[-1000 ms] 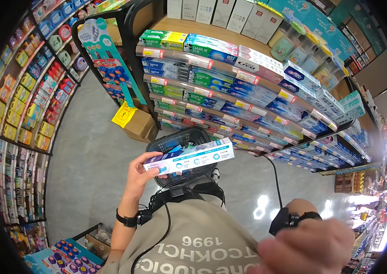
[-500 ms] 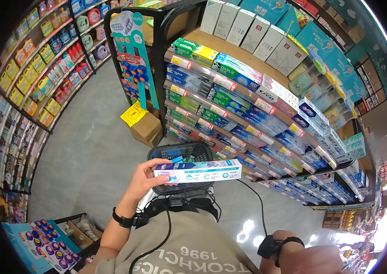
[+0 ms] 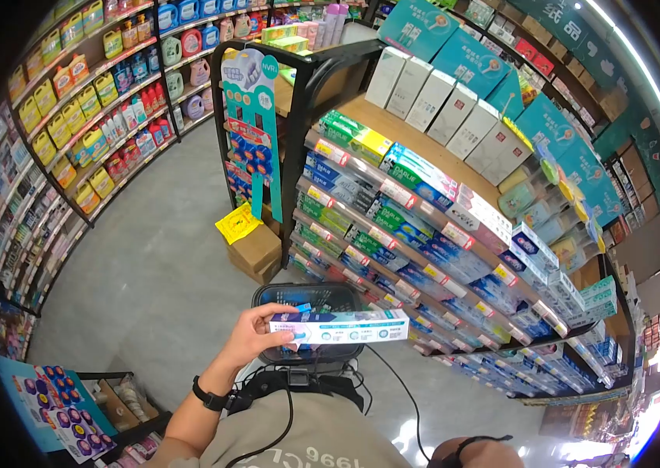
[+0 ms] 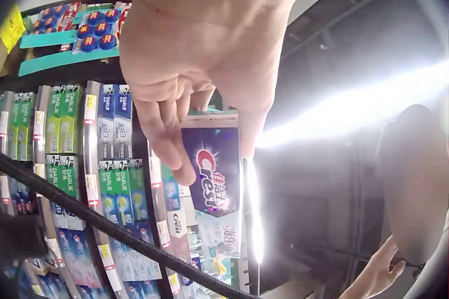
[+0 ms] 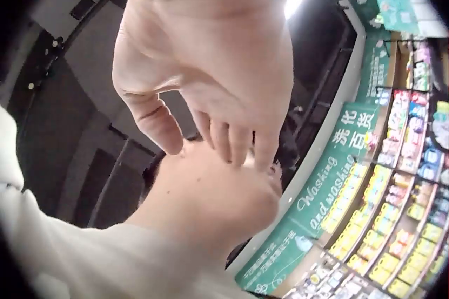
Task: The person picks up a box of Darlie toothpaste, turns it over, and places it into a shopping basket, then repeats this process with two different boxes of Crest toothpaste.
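Note:
My left hand (image 3: 261, 334) pinches one end of a long white and purple Crest toothpaste box (image 3: 349, 328), thumb on the near side and fingers behind. The left wrist view shows the box's purple Crest end (image 4: 214, 166) beside the fingers. Beneath the box stands a dark shopping basket (image 3: 345, 290), with small blue packages inside. My right hand (image 5: 210, 53) is raised and holds nothing, its fingers loosely bent. Its fingertips are right at the bare skin (image 5: 210, 201) above the person's light shirt. In the head view only part of that hand shows at the bottom edge.
Toothpaste boxes fill a tiered shelf (image 3: 392, 226) ahead and to the right. A cardboard carton (image 3: 256, 253) with a yellow bag (image 3: 238, 225) stands by its end. Bottle shelves (image 3: 88, 117) line the left. A black cable (image 3: 415, 413) hangs beside the basket.
The head view has tilted up, so the shelf and basket sit lower and further right. The toothpaste box has turned more level in the left hand. The right hand has dropped toward the bottom edge.

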Demonstrator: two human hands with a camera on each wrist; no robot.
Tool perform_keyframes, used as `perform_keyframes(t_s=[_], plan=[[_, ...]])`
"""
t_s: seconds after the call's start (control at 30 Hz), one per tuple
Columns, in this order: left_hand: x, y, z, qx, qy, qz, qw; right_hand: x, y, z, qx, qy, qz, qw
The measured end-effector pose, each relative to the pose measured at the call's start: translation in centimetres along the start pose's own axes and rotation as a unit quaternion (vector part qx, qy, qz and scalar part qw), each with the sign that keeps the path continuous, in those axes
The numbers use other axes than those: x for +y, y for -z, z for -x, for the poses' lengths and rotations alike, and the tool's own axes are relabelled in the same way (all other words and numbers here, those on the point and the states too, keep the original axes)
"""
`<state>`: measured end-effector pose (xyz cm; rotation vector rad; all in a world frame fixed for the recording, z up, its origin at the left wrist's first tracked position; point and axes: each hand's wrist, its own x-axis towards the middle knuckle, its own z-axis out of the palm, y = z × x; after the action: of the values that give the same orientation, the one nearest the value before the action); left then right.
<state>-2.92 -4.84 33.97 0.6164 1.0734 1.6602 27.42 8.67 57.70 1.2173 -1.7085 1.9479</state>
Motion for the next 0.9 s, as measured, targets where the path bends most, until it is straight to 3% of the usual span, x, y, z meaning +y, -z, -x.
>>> perform_keyframes(t_s=[0.07, 0.13, 0.17, 0.23, 0.27, 0.33, 0.43, 0.53, 0.67, 0.77, 0.9], plan=[[0.1, 0.2, 0.1, -0.004, -0.004, 0.004, 1.0, 0.7, 2.4, 1.9, -0.084, 0.031, -0.003, 0.996], [0.1, 0.5, 0.1, -0.007, -0.008, 0.002, 1.0, 3.0, 2.9, 4.9, 0.132, 0.041, 0.064, 0.988], [0.0, 0.5, 0.2, -0.002, -0.016, -0.003, 1.0, 4.0, 2.2, 6.5, 0.248, 0.041, 0.099, 0.963], [0.6, -0.2, 0.4, 0.001, -0.017, -0.017, 1.0, 4.9, 0.6, 6.5, 0.449, -0.078, 0.283, 0.844], [0.6, -0.4, 0.4, 0.005, -0.015, -0.021, 1.0, 5.3, 0.9, 5.6, 0.512, -0.196, 0.414, 0.727], [0.2, -0.2, 0.6, 0.001, -0.016, -0.036, 0.999, 6.9, 2.9, 7.1, 0.484, -0.304, 0.508, 0.644], [-0.2, -0.1, 0.7, 0.002, -0.015, -0.026, 1.0, 9.7, 4.5, 12.0, 0.4, -0.404, 0.568, 0.596], [0.2, -0.4, 0.9, 0.0, -0.006, -0.019, 1.0, 10.8, 4.3, 13.9, 0.476, -0.398, 0.489, 0.613], [0.1, -0.2, 0.7, -0.011, -0.032, -0.073, 0.997, 12.5, 4.0, 14.5, 0.604, -0.282, 0.297, 0.683], [0.2, -0.7, 0.5, -0.024, -0.039, -0.091, 0.995, 12.6, 3.9, 15.6, 0.559, -0.345, 0.19, 0.73], [0.1, -0.3, 0.6, -0.016, -0.076, -0.12, 0.99, 12.1, 3.9, 15.2, 0.547, -0.337, 0.067, 0.763]])
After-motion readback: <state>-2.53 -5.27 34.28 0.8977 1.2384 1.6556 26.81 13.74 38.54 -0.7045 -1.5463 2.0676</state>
